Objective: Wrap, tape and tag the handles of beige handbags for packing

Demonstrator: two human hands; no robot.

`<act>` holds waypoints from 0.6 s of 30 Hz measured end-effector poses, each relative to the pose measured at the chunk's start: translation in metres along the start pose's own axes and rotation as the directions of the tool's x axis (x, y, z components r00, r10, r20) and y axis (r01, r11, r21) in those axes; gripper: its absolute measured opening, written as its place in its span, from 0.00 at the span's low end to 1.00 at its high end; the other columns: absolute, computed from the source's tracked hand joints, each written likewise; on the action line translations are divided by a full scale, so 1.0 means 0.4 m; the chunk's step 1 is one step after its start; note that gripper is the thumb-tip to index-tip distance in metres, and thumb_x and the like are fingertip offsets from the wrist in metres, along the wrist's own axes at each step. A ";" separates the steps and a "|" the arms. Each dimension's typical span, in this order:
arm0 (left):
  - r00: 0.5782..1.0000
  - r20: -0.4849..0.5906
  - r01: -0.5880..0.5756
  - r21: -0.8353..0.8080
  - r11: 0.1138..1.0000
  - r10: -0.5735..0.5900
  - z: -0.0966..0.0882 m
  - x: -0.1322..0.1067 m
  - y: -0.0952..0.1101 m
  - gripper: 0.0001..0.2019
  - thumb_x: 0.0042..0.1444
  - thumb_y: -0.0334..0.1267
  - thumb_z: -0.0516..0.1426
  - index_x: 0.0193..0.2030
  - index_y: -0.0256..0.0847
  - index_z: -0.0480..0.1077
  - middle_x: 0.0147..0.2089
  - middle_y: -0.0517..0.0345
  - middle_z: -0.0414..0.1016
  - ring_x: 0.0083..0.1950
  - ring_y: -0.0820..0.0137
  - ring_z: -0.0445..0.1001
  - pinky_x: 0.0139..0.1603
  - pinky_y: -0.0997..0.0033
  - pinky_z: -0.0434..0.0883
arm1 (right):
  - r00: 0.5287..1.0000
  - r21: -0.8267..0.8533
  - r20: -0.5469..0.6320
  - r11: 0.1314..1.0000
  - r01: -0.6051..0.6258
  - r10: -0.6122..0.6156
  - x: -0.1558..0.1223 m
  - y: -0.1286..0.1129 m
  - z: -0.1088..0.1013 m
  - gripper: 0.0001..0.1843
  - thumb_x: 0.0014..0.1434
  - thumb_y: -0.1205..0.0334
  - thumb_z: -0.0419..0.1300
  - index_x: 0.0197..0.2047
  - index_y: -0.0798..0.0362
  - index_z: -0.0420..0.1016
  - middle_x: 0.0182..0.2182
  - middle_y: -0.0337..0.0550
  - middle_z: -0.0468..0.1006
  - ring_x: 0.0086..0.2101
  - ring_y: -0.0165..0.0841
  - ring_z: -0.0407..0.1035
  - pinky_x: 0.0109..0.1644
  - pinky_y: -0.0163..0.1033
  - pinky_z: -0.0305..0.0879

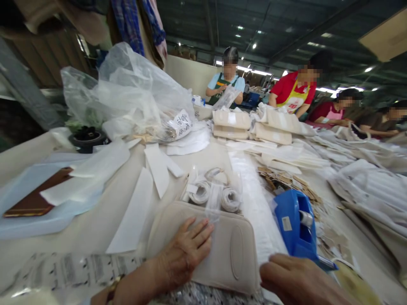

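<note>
A flat beige bag lies on the table before me, with an oval stitched outline on its right half. At its far edge, two rolled handles are wrapped in white sheet, and clear tape runs from them onto the bag. My left hand rests on the bag, palm down and fingers spread, touching the tape's near end. My right hand is by the bag's near right corner, its fingers curled and somewhat blurred; anything inside them is hidden. Beyond it stands a blue tape dispenser.
Stacked beige bags and white sheets cover parts of the table. A large clear plastic bag stands back left, near a brown flat piece. Cardboard scraps lie right. Several co-workers stand across the table.
</note>
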State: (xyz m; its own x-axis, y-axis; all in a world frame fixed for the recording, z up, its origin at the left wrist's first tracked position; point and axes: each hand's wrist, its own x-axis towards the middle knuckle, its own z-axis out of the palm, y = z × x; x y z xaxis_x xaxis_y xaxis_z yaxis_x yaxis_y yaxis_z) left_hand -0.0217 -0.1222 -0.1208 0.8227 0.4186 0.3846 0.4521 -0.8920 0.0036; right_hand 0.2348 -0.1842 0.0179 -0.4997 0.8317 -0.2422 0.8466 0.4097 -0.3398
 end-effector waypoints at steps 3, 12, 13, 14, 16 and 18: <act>0.999 0.028 0.022 -0.039 0.999 -0.021 0.001 -0.005 0.003 0.17 0.57 0.33 0.49 0.53 0.36 0.65 0.63 0.48 0.63 0.65 0.55 0.55 0.62 0.48 0.50 | 0.982 -0.252 0.096 0.951 0.180 -0.160 0.174 -0.050 -0.047 0.13 0.55 0.77 0.51 0.29 0.50 0.70 0.26 0.38 0.76 0.26 0.30 0.69 0.27 0.34 0.54; 0.998 -0.055 0.012 -0.069 0.998 -0.016 0.006 -0.002 0.000 0.15 0.60 0.37 0.49 0.52 0.37 0.67 0.63 0.47 0.62 0.64 0.54 0.57 0.62 0.49 0.51 | 0.970 -0.489 0.156 0.838 0.241 -0.188 0.395 0.000 0.000 0.11 0.55 0.75 0.55 0.34 0.53 0.75 0.29 0.44 0.79 0.30 0.34 0.73 0.28 0.34 0.53; 0.998 -0.056 0.013 -0.075 0.997 -0.017 0.007 -0.002 -0.001 0.15 0.61 0.37 0.49 0.52 0.37 0.67 0.63 0.47 0.63 0.64 0.54 0.57 0.62 0.49 0.51 | 0.971 -0.487 0.157 0.841 0.234 -0.179 0.401 -0.001 -0.001 0.11 0.55 0.75 0.55 0.34 0.53 0.75 0.29 0.44 0.79 0.30 0.34 0.73 0.29 0.34 0.54; 0.998 -0.056 0.013 -0.081 0.997 -0.017 0.008 -0.003 -0.001 0.15 0.61 0.37 0.49 0.52 0.36 0.67 0.63 0.47 0.63 0.64 0.54 0.57 0.62 0.48 0.51 | 0.973 -0.486 0.158 0.845 0.223 -0.166 0.406 -0.004 -0.002 0.10 0.55 0.74 0.56 0.33 0.53 0.76 0.29 0.44 0.79 0.30 0.34 0.73 0.28 0.34 0.54; 0.998 -0.052 0.019 -0.092 0.996 -0.024 0.011 -0.004 -0.001 0.15 0.61 0.36 0.48 0.52 0.36 0.67 0.63 0.47 0.63 0.65 0.54 0.57 0.63 0.48 0.50 | 0.981 -0.487 0.153 0.854 0.183 -0.123 0.420 -0.011 -0.007 0.08 0.55 0.71 0.58 0.31 0.52 0.77 0.27 0.44 0.80 0.29 0.35 0.73 0.27 0.34 0.53; 0.999 -0.045 0.023 -0.100 0.995 -0.028 0.014 -0.005 0.000 0.14 0.61 0.36 0.48 0.52 0.37 0.66 0.63 0.48 0.63 0.65 0.54 0.56 0.63 0.48 0.50 | 0.989 -0.488 0.131 0.863 0.127 -0.071 0.437 -0.011 -0.013 0.05 0.54 0.67 0.61 0.29 0.52 0.78 0.25 0.43 0.79 0.28 0.35 0.73 0.26 0.33 0.52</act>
State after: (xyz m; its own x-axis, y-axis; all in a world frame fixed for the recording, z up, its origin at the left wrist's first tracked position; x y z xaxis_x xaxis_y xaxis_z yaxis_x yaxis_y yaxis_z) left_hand -0.0213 -0.1218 -0.1269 0.7936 0.4351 0.4253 0.4341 -0.8947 0.1051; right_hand 0.1447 -0.0385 -0.0181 -0.5783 0.7440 -0.3347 0.7571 0.6422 0.1194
